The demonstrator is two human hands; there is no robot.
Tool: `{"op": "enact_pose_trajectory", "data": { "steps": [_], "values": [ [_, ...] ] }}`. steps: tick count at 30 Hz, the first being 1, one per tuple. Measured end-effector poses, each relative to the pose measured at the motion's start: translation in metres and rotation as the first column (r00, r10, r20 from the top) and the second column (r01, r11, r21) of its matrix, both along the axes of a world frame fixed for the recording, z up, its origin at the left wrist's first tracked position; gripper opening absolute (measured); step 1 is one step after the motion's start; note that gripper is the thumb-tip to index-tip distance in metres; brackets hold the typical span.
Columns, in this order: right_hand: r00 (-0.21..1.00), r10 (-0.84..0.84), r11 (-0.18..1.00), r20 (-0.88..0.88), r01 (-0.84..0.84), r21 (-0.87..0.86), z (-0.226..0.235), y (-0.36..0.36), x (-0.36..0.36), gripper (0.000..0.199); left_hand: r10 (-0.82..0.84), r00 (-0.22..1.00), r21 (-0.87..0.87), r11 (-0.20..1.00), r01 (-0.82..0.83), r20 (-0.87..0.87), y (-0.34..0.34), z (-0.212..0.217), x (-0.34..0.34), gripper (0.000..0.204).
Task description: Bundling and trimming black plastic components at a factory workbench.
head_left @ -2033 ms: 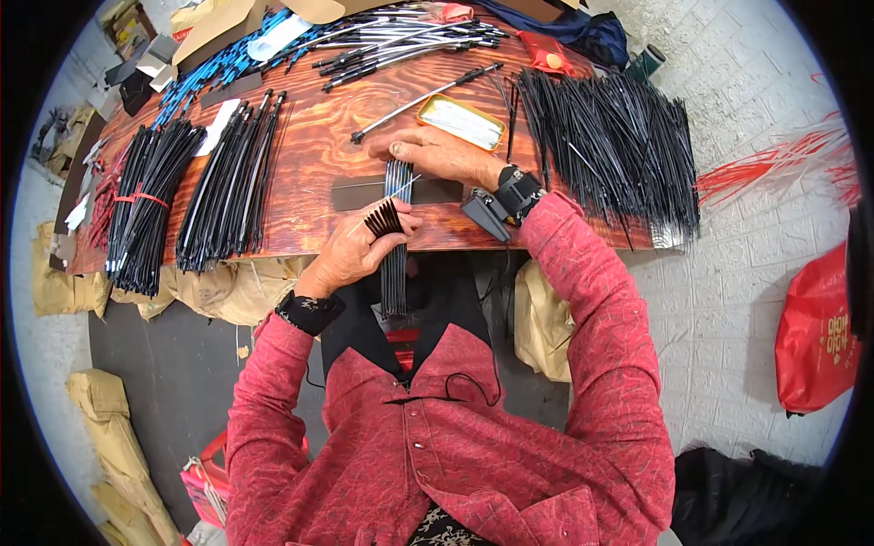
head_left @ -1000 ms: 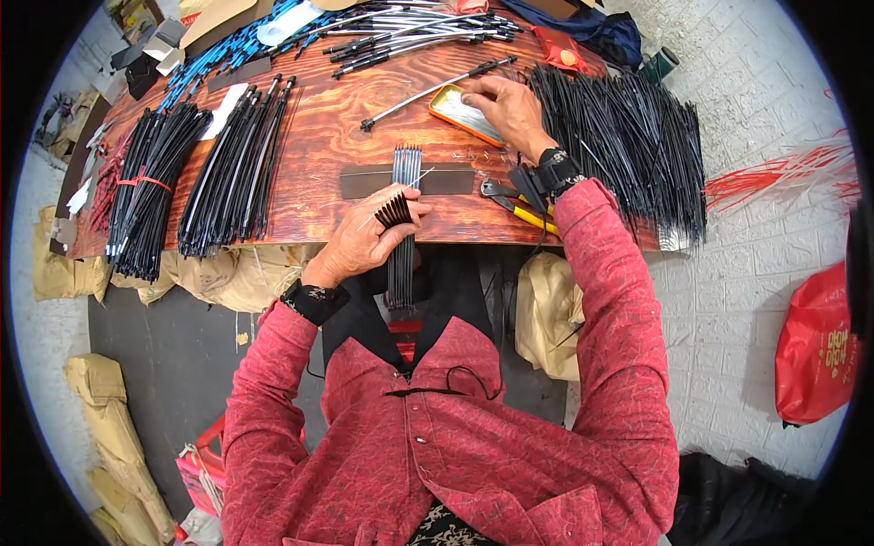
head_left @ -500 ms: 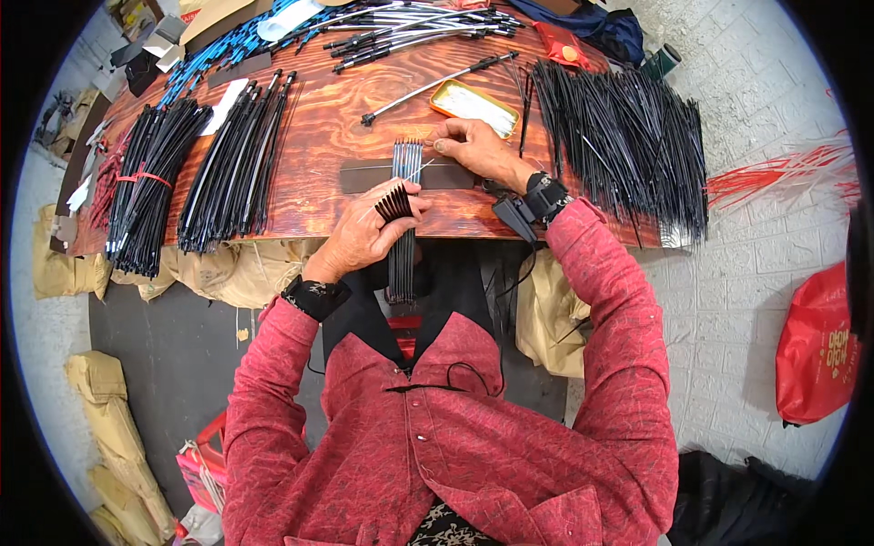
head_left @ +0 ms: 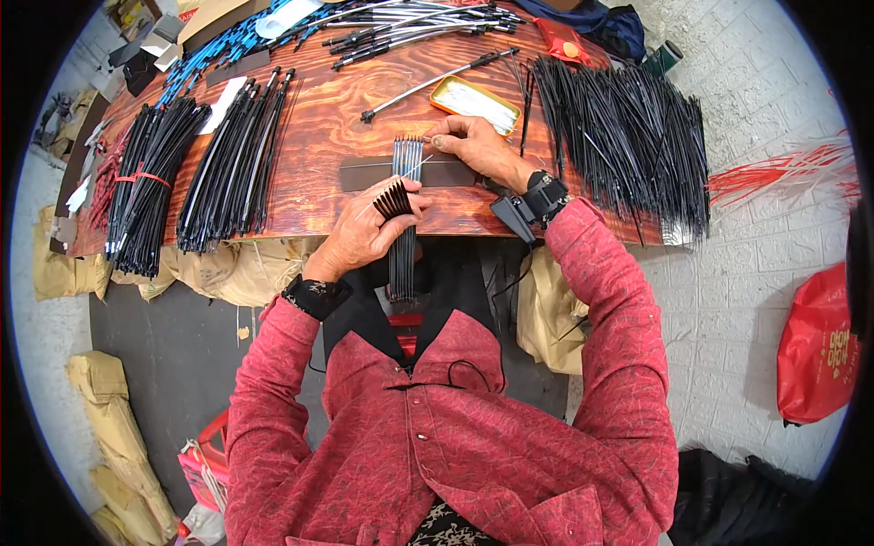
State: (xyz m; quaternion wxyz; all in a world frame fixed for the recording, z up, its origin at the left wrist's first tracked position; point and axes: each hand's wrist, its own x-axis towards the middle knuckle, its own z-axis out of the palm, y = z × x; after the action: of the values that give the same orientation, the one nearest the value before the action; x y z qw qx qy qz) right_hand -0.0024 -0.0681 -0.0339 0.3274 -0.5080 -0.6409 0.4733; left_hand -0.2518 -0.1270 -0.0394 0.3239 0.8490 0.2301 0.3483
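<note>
Rods [head_left: 402, 268], uncountable in one tight row, are held with one fan of thin black pieces [head_left: 393, 201] by the left hand [head_left: 357, 238], its grip closed around them; across one flat bar [head_left: 455, 175] they are laid, ends jutting past the desk's [head_left: 328, 96] near edge. Whether anything is held in the right hand's [head_left: 492, 155] grip, near the tips, cannot be told. Room is left between them and two bundles [head_left: 232, 173]; rightward, one pile [head_left: 624, 146] is spread.
</note>
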Motion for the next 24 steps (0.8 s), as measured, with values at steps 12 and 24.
{"op": "enact_pose_trajectory", "data": {
  "steps": [12, 24],
  "values": [
    [0.999, -0.033, 0.999, -0.013, 0.033, -0.002, 0.002, -0.004, -0.006, 0.015, 0.005, 1.000, -0.085, 0.996, -0.007, -0.016, -0.005, 0.008, 0.001, 0.006],
    [0.981, -0.111, 0.979, 0.156, 0.081, 0.185, 0.007, -0.008, -0.018, 0.018, -0.003, 1.000, -0.089, 0.996, 0.003, -0.006, -0.004, 0.007, 0.001, 0.006]
  ]
}}
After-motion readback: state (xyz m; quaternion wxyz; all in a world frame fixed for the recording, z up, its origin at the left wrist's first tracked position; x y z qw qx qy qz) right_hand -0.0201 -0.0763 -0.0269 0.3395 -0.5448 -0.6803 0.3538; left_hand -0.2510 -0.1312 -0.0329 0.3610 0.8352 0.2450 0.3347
